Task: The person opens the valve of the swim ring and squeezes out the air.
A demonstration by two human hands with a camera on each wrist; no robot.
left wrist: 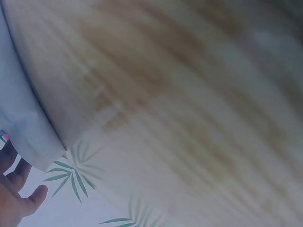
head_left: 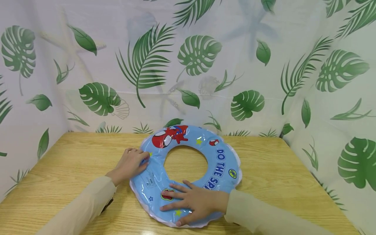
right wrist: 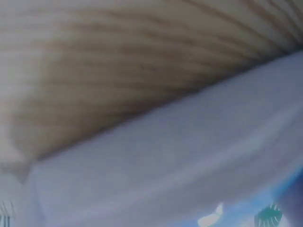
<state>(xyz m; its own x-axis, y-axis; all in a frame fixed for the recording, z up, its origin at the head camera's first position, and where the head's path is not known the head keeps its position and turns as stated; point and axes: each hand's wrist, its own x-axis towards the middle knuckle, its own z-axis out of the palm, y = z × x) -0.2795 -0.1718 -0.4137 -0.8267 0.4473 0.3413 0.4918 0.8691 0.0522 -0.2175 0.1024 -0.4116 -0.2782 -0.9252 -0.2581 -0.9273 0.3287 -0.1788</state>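
Observation:
An inflated blue swim ring (head_left: 158,164) lies on the wooden table, with a red cartoon figure, yellow stars, large lettering and a pale wavy seam. At its left side, my left hand (head_left: 130,164) has its fingers and thumb curled at the surface, gripping a bit of the ring. My right hand (head_left: 195,200) rests palm down on the near part, fingers spread across a small red print. In the left wrist view, the fingers of the left hand (left wrist: 14,194) show beside the ring's pale edge (left wrist: 28,109). The right wrist view shows mostly its pale rim (right wrist: 161,156).
The light wooden table (head_left: 267,169) extends on both sides of the ring and shows through its hole. A white leaf-print curtain (head_left: 164,65) hangs behind the table and along both sides. The ring's far edge reaches close to the table's back edge.

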